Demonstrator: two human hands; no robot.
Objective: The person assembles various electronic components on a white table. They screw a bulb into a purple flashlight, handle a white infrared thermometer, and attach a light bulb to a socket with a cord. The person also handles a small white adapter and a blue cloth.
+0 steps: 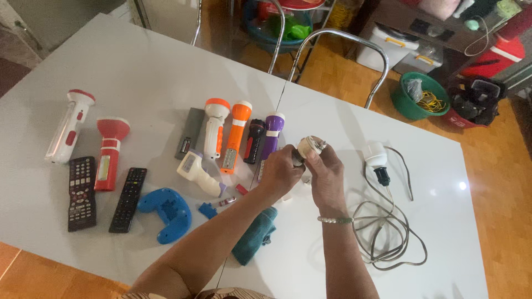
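Lamp head (310, 146), a small white round part w/ metal bits, sits up above the table (138, 72) at mid-frame, held between both hands. Head view only. Right hand (327, 174) wraps it from below and the right, fingers curled narrow round the rim. Left hand (280, 171) is closed too, pinching a small dark piece (298, 160) pressed against the lamp head's left side; can't tell what that piece is. A bead bracelet (335, 220) rings the right wrist.

Under the forearms lies a teal cloth (256, 235), touching the table, partly hidden by the left arm. Right of the hands: a white bulb socket (378, 158) w/ a grey cable (388, 232) coiled loosely toward the table's near edge.

Left of the hands, a row of torches: purple (271, 135), black (255, 139), orange (237, 138), white-orange (213, 127), all close side by side. Grey box (190, 133) just left of them. A white thermometer gun (199, 173) lies below the row, a blue casing (166, 213) nearer the edge. Two remotes (128, 199) sit side by side far left, w/ a red torch (110, 152) and a white-red torch (69, 126) above them. Small red and blue bits lie near the left wrist, too small to tell. Chair frame (338, 50) stands behind the table; green tub (418, 97) on the floor beyond.
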